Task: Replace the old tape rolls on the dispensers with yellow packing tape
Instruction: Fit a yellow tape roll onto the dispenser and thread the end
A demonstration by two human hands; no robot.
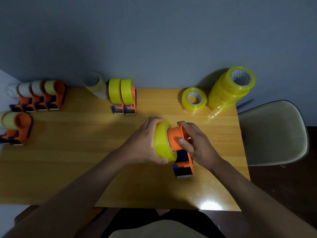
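My left hand [143,140] grips a yellow tape roll [162,140] from its left side, fingers curled over its rim. The roll sits partly on the orange hub of an orange and blue dispenser [184,166] that stands on the wooden table [85,160]. My right hand [197,143] holds that orange hub, thumb on its face and fingers over its top. Two dispensers [124,97] with yellow rolls stand at the back centre. A loose yellow roll [193,99] lies beside a leaning stack of yellow rolls [230,89] at the back right.
A row of dispensers with pale old rolls [41,96] lines the back left, and another such dispenser [17,127] stands at the left edge. A leaning stack of pale used rolls [96,85] stands behind centre. A beige chair [272,133] is beside the table's right edge.
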